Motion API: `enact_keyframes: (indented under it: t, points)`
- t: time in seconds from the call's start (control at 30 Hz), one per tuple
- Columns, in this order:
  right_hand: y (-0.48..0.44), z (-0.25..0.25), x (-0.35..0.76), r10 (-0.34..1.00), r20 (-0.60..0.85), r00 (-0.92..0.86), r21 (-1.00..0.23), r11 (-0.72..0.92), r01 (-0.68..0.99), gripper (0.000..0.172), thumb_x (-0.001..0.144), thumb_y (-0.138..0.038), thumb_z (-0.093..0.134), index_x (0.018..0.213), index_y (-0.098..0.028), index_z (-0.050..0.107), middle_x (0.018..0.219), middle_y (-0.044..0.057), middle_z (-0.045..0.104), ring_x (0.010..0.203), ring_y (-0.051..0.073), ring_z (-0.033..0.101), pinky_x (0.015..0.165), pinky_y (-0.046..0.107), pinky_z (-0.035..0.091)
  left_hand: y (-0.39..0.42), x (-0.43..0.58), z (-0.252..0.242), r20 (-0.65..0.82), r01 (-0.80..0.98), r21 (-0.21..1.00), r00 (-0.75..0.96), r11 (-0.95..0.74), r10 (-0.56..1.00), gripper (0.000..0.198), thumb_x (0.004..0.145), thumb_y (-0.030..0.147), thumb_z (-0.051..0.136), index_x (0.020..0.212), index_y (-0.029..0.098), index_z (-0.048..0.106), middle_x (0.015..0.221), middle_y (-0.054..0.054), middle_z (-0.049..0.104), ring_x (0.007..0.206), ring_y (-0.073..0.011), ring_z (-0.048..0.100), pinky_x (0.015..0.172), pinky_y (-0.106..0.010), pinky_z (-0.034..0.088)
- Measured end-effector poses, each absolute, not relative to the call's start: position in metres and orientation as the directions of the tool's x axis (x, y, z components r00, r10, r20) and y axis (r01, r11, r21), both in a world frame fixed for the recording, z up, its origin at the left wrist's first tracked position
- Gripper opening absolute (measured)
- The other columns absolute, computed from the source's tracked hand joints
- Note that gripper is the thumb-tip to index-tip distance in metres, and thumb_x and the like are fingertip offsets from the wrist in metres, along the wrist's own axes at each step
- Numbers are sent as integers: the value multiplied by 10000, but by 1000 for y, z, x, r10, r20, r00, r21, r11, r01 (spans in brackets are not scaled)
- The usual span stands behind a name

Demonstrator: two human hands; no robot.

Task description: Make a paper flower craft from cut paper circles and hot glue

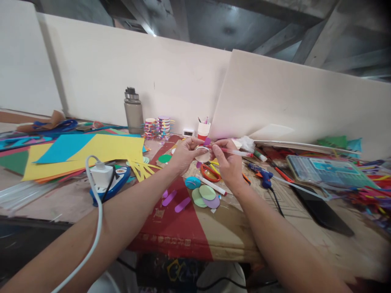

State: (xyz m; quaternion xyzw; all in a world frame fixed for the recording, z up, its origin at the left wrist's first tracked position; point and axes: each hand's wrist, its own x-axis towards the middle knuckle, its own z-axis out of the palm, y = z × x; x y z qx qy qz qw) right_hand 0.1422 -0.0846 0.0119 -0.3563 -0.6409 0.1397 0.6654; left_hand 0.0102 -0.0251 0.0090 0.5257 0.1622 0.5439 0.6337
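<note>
Near the middle of the table, my left hand (185,155) is closed with thumb and fingers on a small white round piece (202,154). Purple paper tabs (207,141) stick out above and below it. My right hand (228,162) is pinched at the right side of this piece; what lies between its fingertips is too small to make out. A translucent stick with a red end (241,152) shows beside the right fingers; I cannot tell whether they hold it. Below the hands lie purple paper strips (182,205), pale green discs (207,192), a blue disc (193,182) and a white marker (215,186).
Coloured sheets (106,148), a power strip (114,183) and a bottle (133,112) are on the left. Stacked disc pieces (164,127) and a cup (203,129) stand behind. A glue gun (262,174), phone (324,211) and plastic case (330,171) lie right. A white cable crosses my left forearm.
</note>
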Motion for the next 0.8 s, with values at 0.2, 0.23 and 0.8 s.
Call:
enact_keyframes:
  t: [0.2,0.23,0.8]
  points:
    - [-85,14,142,634,757,158,-650,710,270,222,901,-428,583,865,-211,552,682,-24,570,601,125,562,582,289,486,-24,8,9,373,-484,857,340,-179,863,404,551,236,868,860,140,626,764,-1,696,606,-101,635,573,-227,518]
    - [-85,14,142,633,758,160,-650,710,270,223,900,-428,584,860,-211,551,677,-23,568,603,126,561,582,289,483,-24,8,9,372,-478,859,338,-183,865,410,560,244,862,875,145,618,753,4,691,585,-99,627,554,-226,513]
    - [-86,13,142,624,764,166,-642,707,298,196,906,-403,581,866,-214,547,717,-20,584,618,119,566,603,281,480,-27,4,14,453,-473,832,273,-292,849,365,610,286,826,806,191,533,610,71,594,508,-93,577,473,-198,455]
